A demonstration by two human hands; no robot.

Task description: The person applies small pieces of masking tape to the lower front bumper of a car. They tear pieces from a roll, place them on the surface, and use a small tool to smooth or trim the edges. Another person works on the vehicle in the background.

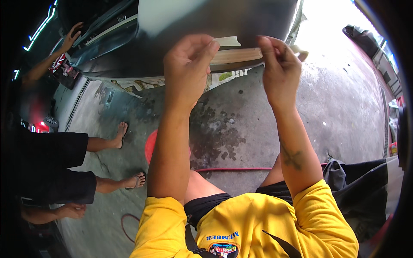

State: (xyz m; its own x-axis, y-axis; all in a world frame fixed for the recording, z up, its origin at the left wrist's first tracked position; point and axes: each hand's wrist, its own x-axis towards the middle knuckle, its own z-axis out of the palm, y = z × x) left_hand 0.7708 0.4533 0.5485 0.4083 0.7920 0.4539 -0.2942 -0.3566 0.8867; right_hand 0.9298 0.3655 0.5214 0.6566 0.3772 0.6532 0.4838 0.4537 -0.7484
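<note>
Tan strip (237, 56) btwn L grip (187, 69), R grip (280, 71).

The stretched tan strip (236, 56) bars the gap between the left hand (189, 64) and right hand (282, 69) at the dark car panel's (254, 26) lower edge, where newspaper (226, 78) juts out beneath. Room opens between the forearms (170, 142) and right of the panel's lower right corner; a co-worker's hand (71, 38) obstructs near its left end, a red bucket (151, 144) below the left forearm.

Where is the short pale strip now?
In the head view's upper centre, the short pale strip juts rightward from the left hand toward the right hand.
</note>
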